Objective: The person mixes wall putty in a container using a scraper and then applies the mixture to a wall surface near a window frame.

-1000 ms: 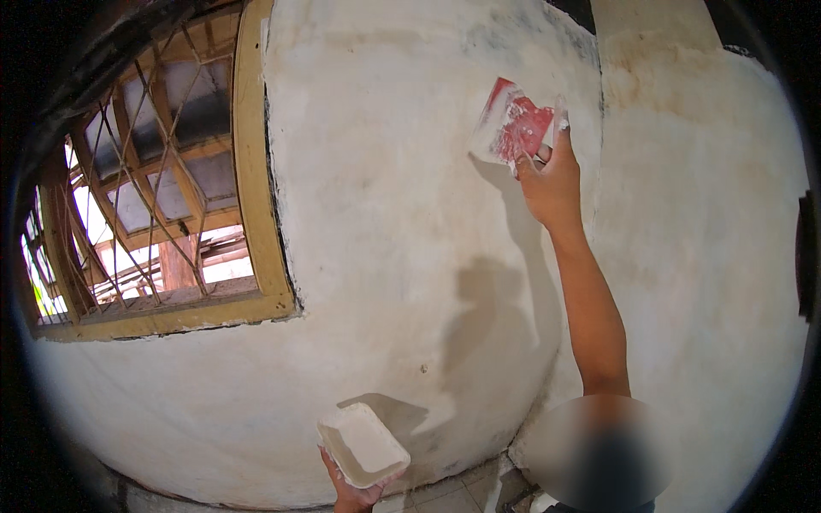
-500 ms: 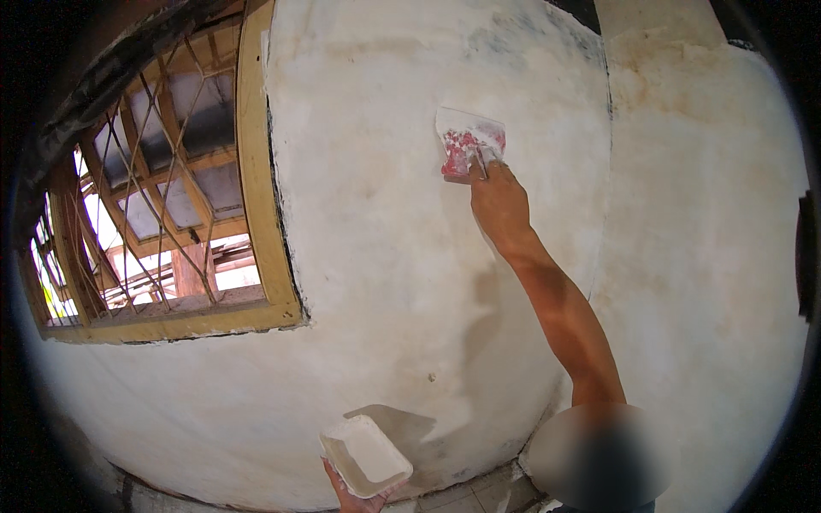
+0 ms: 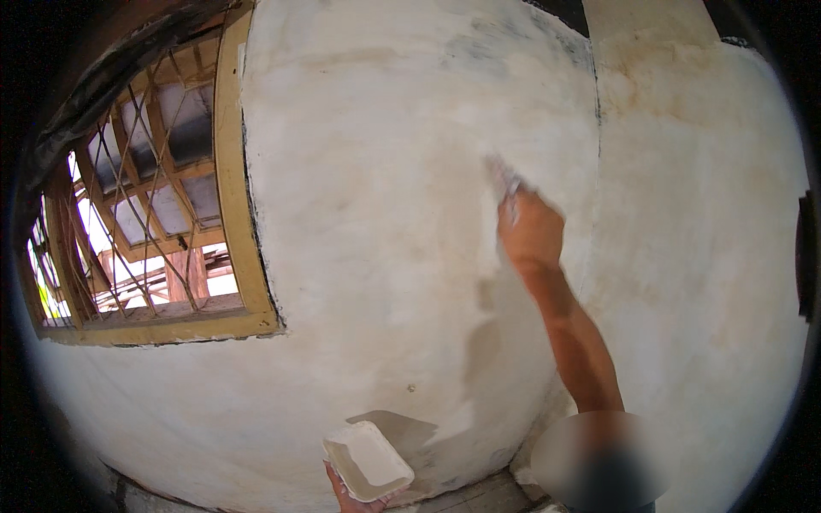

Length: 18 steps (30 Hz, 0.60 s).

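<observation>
My right hand (image 3: 532,231) is raised against the white plastered wall (image 3: 385,214) and grips a putty scraper (image 3: 505,184), whose pale blade lies edge-on against the wall and looks blurred. At the lower edge my left hand (image 3: 351,496) holds up a flat white board (image 3: 368,462) smeared with white putty. Only the fingers of the left hand show under the board. My right forearm runs down from the hand toward the lower right.
A window with a yellow wooden frame (image 3: 231,214) and a diagonal metal grille (image 3: 128,205) sits in the wall on the left. A vertical joint (image 3: 596,128) divides the wall from a projecting column on the right. Shadows of arm and board fall on the wall.
My right hand has swept the scraper down and to the left across the wall, from high up near the joint. The blade has turned edge-on. The left hand with the board has barely moved.
</observation>
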Each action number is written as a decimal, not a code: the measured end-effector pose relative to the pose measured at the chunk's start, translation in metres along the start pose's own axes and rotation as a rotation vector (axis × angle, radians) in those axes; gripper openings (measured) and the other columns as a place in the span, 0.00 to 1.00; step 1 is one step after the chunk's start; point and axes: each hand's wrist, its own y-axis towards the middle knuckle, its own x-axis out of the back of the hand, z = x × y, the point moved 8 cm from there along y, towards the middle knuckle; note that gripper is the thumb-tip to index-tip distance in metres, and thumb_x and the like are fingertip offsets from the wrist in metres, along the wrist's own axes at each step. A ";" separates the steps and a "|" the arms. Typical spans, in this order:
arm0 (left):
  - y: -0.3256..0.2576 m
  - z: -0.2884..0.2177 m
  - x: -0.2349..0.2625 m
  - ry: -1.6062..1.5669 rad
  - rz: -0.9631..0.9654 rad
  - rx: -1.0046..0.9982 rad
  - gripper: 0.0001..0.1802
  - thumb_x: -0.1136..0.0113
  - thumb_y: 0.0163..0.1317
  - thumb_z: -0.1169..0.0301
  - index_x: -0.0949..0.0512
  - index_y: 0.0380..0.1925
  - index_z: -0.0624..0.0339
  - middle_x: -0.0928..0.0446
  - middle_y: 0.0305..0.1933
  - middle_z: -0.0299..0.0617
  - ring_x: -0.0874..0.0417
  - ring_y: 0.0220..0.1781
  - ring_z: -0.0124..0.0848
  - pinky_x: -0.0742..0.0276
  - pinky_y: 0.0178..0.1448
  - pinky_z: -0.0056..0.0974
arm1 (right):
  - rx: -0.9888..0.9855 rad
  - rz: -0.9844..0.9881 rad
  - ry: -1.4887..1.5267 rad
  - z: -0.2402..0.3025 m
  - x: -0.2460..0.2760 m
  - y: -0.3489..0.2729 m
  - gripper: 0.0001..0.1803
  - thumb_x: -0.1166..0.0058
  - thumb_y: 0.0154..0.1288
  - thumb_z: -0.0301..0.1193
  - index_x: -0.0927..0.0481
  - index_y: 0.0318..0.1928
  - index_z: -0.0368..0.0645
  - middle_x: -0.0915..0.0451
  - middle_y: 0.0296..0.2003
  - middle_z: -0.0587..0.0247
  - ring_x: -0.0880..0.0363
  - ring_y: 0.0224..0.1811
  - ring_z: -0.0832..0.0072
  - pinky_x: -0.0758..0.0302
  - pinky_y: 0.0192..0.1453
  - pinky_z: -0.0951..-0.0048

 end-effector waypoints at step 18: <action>-0.003 0.065 -0.057 -0.035 0.079 0.086 0.48 0.69 0.61 0.25 0.44 0.73 0.42 0.34 0.70 0.42 0.30 0.68 0.52 0.29 0.61 0.69 | 0.885 -0.078 -0.110 0.139 -0.020 -0.114 0.17 0.43 0.51 0.28 0.20 0.44 0.39 0.21 0.36 0.53 0.19 0.37 0.68 0.18 0.32 0.69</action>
